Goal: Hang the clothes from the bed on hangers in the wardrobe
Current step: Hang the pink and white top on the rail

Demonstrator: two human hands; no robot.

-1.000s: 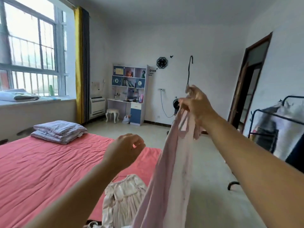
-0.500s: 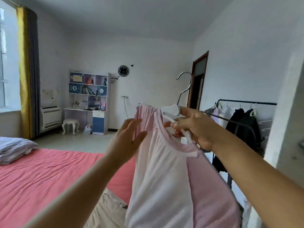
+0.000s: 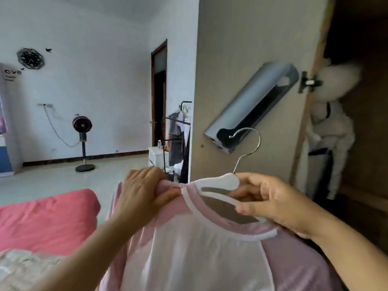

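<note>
far to the left of the left hand, a black round wall clock (image 3: 30,58) hangs on the white wall, with a black standing fan (image 3: 82,141) on the pale floor below and nearer. under the left forearm lies the coral-pink bed cover (image 3: 46,219), and a crumpled cream garment (image 3: 19,267) rests on it at the lower left edge. the left hand (image 3: 142,194) has its fingers curled over the bunched pink shoulder of the pink-and-white t-shirt (image 3: 189,253), gripping the fabric at the left end of the white neckline. beyond that hand, a black metal clothes rail (image 3: 178,131) holds grey and dark clothing beside a dark-framed doorway (image 3: 159,91). the t-shirt hangs between the two hands and falls below them, its white front panel facing the camera and pink sleeves to either side. the white plastic hanger with a silver metal hook (image 3: 227,182) sits inside the neckline, its hook rising just above the right hand. the right hand (image 3: 270,202) holds the hanger's neck and arm, thumb beneath and fingers curled over the top. behind it stands the beige wardrobe door (image 3: 252,38) bearing a long silver handle (image 3: 249,106). to the right of the right hand, the dark wardrobe interior (image 3: 365,143) shows a blurred white garment (image 3: 333,131) hanging inside.
</note>
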